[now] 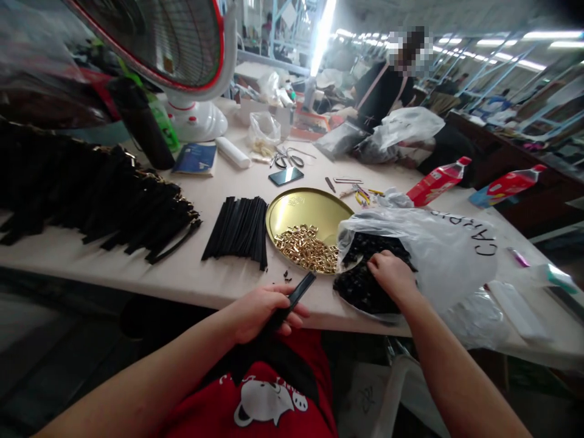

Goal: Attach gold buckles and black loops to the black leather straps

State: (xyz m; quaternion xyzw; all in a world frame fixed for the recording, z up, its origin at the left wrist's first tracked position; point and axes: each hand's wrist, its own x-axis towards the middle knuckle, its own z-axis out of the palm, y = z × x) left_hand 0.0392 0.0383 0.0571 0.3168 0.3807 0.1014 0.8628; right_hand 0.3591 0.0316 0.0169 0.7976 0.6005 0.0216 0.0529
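Note:
My left hand (267, 310) is closed around a black strap (301, 289), held just off the table's front edge. My right hand (392, 274) reaches into the mouth of a clear plastic bag (438, 249) and touches the small black pieces (360, 286) in it. Its fingers are drawn together, and whatever they pinch is hidden. Between the hands lies a round gold tray (314, 207) with a heap of small gold metal fittings (303, 246) on it. Left of the tray, a bundle of black straps (237, 231) lies flat.
A large pile of black straps (91, 188) covers the table's left side, below a fan (196, 118). Behind the tray are a phone (286, 176), scissors (287, 159) and pliers (362, 196). Two red bottles (438, 181) lean at the right. A person (381, 88) is across the table.

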